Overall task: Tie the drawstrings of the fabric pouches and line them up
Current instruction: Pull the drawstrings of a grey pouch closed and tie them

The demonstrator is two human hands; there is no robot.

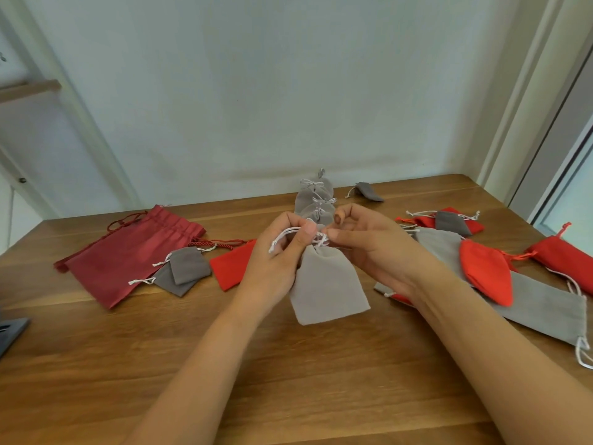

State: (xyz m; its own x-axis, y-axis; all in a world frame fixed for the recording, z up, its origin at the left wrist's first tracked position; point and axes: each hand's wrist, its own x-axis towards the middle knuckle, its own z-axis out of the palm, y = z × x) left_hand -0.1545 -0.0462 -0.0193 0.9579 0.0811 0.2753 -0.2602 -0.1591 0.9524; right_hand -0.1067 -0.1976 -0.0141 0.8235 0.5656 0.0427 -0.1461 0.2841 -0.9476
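A light grey pouch hangs above the table, held at its gathered neck. The left hand pinches a loop of its white drawstring, and the right hand pinches the cord at the neck. Behind them, tied grey pouches sit in a row; red pouches lie at either side.

Wooden table meets pale wall (dark object left).

Light: soft, even daylight, brightest by the window at right.
Shadows: faint and short on the table.
Glare: mild sheen on the wood.
Blur: left hand and right hand slightly soft.
Edges: wide-angle bending.
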